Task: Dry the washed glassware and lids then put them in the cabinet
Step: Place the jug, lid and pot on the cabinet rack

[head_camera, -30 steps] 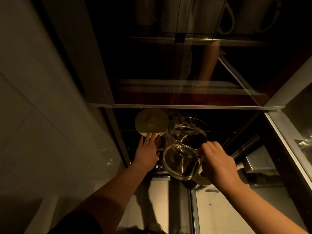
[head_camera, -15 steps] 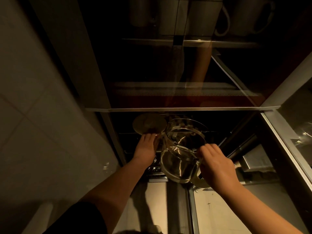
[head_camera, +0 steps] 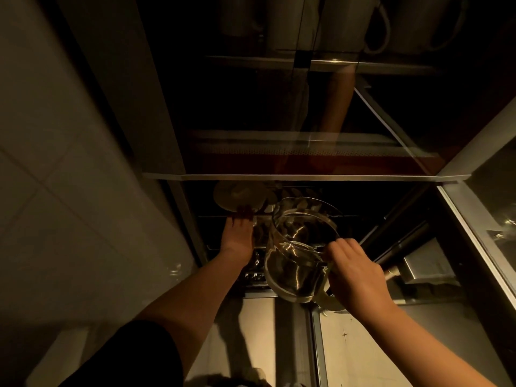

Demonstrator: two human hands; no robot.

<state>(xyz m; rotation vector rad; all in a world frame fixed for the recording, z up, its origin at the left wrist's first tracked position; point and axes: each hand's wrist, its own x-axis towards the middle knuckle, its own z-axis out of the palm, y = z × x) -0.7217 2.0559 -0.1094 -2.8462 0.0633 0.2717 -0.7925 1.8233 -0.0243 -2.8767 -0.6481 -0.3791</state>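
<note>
Step in hand: stowing. The glass pitcher (head_camera: 298, 255) is held raised and tilted at the open front of the cabinet (head_camera: 307, 177), its mouth turned toward the dark interior, not yet resting on any surface. The right hand (head_camera: 356, 270) grips it at the handle side, fingers curled over the rim area; a pale cloth (head_camera: 331, 301) shows just beneath this hand, touching the pitcher's base. The left hand (head_camera: 238, 236) reaches into the lower compartment, fingers straight and together, their tips touching the underside of a round lid (head_camera: 240, 195) that sits at the left of the compartment. Whether the fingers support or merely steady the lid cannot be told — the interior is very dim.

Next move, as judged: the pitcher must be advanced level into the free space to the right of the lid, clear of the shelf edge above, and set down upright before the grip is released. The lid must not be knocked.

Count:
- Glass pitcher — one, in hand.
- Lid — one, in the lower compartment.
- Cloth — one.
- Mugs (head_camera: 363, 23) on the upper shelf — at least two handles show through the glass; the total is uncertain.
</note>
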